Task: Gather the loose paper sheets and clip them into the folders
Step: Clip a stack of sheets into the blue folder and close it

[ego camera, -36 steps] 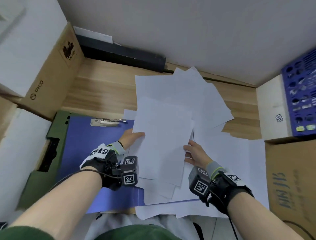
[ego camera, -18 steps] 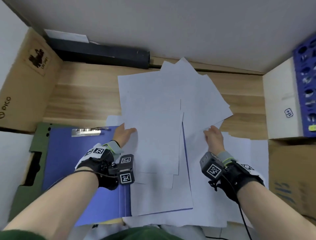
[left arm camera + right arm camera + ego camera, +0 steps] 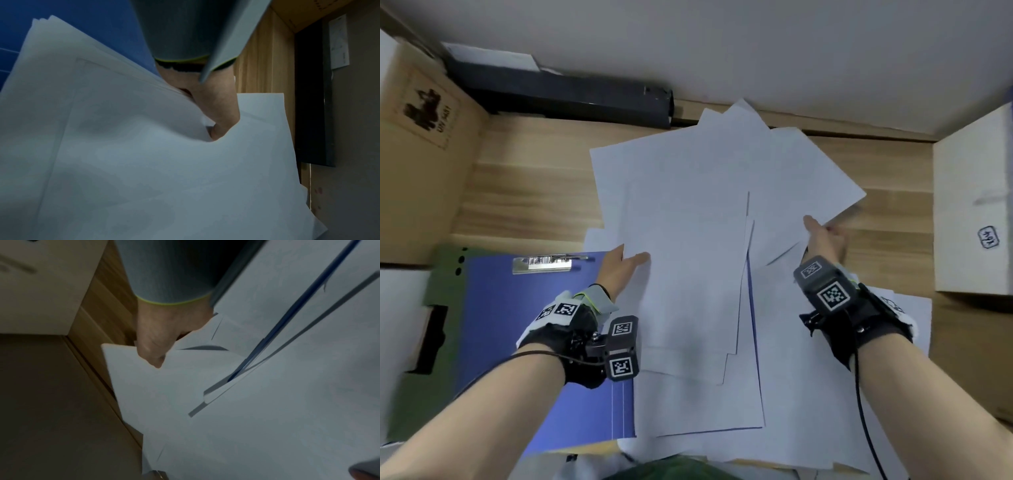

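While you hold the fanned stack of white paper sheets point(image 3: 688, 219) from both sides, the risk is plain: the sheets are not squared, and several corners stick out at the far end and at the near end. Your left hand point(image 3: 625, 263) pinches the stack's left edge, thumb on top, the other fingers hidden beneath. Your right hand point(image 3: 825, 236) pinches the right-hand sheets near their right corner, thumb on top again, as the right wrist view shows.

If you lift now, the lower sheets that neither hand grips could slide out and drop back on the light wooden desk point(image 3: 534, 192). If you pull the two sides towards each other too fast, the thin paper will likely buckle or crease in the middle. More white sheets lie loose under your right wrist at the near right, easy to forget.

The stack lies over the middle of the desk, its left part overlapping the open blue plastic folder point(image 3: 517, 329). Its long axis runs roughly near to far, with the upper right sheets turned clockwise so their far corners point far right. The folder's silver metal clip point(image 3: 542, 264) sits at its far edge, left of your left hand, so the sheets' short far edge is, by my judgement, the one to bring under it.
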{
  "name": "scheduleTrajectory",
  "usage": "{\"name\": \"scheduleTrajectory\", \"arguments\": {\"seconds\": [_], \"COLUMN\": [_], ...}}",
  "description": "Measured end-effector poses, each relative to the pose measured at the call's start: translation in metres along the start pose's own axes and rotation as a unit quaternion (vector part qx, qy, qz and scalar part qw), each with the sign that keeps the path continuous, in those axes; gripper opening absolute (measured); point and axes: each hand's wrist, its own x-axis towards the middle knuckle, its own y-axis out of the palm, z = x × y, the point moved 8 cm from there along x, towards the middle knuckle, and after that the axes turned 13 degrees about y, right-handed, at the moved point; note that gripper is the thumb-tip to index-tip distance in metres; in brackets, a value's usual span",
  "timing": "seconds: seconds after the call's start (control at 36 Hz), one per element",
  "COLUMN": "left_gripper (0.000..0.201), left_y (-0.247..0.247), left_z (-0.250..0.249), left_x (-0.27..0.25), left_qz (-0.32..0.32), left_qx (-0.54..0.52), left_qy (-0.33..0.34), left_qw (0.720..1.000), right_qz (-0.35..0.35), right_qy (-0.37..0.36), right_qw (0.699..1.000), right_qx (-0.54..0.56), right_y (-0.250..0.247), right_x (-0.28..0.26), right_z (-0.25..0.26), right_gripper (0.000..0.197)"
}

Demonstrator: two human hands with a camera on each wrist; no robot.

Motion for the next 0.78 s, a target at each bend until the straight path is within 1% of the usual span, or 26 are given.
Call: {"name": "scheduleTrajectory", "arguments": {"seconds": [0.03, 0.08, 0.14, 0.19, 0.28, 0.33, 0.36, 0.39, 0.44, 0.47, 0.56, 0.61, 0.67, 0.69, 0.75, 0.78], "left_gripper": [0.028, 0.032, 0.032, 0.031, 0.029, 0.028, 0.028, 0.029, 0.031, 0.032, 0.035, 0.036, 0.037, 0.037, 0.040, 0.042], "left_y": [-0.001, -0.001, -0.001, -0.001, -0.001, -0.001, -0.002, -0.002, -0.002, -0.002, -0.001, -0.007, -0.011, -0.012, -0.020, -0.024], "left_z": [0.002, 0.005, 0.004, 0.005, 0.006, 0.008, 0.008, 0.006, 0.003, 0.001, -0.003, -0.002, 0.002, 0.003, 0.002, 0.001], "left_x": [0.000, 0.000, -0.001, -0.001, -0.002, -0.002, -0.004, -0.004, -0.003, -0.003, -0.009, -0.018, -0.022, -0.024, -0.030, -0.034], "left_qz": [0.003, 0.008, 0.008, 0.008, 0.017, 0.026, 0.032, 0.039, 0.041, 0.043, 0.065, 0.075, 0.084, 0.088, 0.094, 0.098], "left_qx": [-0.003, -0.007, -0.009, -0.009, 0.000, 0.013, 0.018, 0.022, 0.031, 0.036, 0.062, 0.085, 0.106, 0.110, 0.114, 0.110], "left_qy": [-0.003, -0.006, -0.005, -0.005, -0.002, 0.004, 0.010, 0.021, 0.038, 0.047, 0.077, 0.093, 0.100, 0.106, 0.122, 0.123], "left_qw": [1.000, 1.000, 1.000, 1.000, 1.000, 1.000, 0.999, 0.999, 0.998, 0.997, 0.993, 0.989, 0.986, 0.984, 0.982, 0.981], "right_qz": [0.021, 0.061, 0.098, 0.130, 0.112, 0.092, 0.082, 0.055, 0.028, 0.011, -0.013, -0.013, -0.006, 0.010, 0.036, 0.052], "right_qy": [0.010, 0.043, 0.064, 0.079, 0.054, 0.043, 0.027, 0.008, -0.005, -0.016, -0.063, -0.090, -0.094, -0.093, -0.094, -0.108], "right_qw": [0.999, 0.995, 0.991, 0.986, 0.989, 0.992, 0.994, 0.998, 0.999, 0.999, 0.991, 0.977, 0.960, 0.954, 0.947, 0.953], "right_qx": [-0.030, -0.070, -0.066, -0.063, -0.077, -0.074, -0.062, -0.042, 0.019, 0.040, 0.119, 0.195, 0.263, 0.286, 0.304, 0.278], "right_y": [0.005, 0.013, 0.023, 0.032, 0.030, 0.025, 0.022, 0.016, 0.006, 0.000, -0.020, -0.034, -0.044, -0.046, -0.048, -0.047], "right_x": [0.002, -0.006, -0.011, -0.020, -0.027, -0.038, -0.042, -0.045, -0.054, -0.058, -0.079, -0.098, -0.117, -0.124, -0.143, -0.148], "right_z": [-0.003, -0.009, -0.015, -0.017, -0.015, -0.009, -0.004, 0.001, 0.014, 0.022, 0.044, 0.055, 0.065, 0.068, 0.067, 0.066], "right_gripper": [0.032, 0.045, 0.062, 0.066, 0.053, 0.032, 0.028, 0.032, 0.054, 0.058, 0.048, 0.038, 0.031, 0.028, 0.020, 0.015]}}
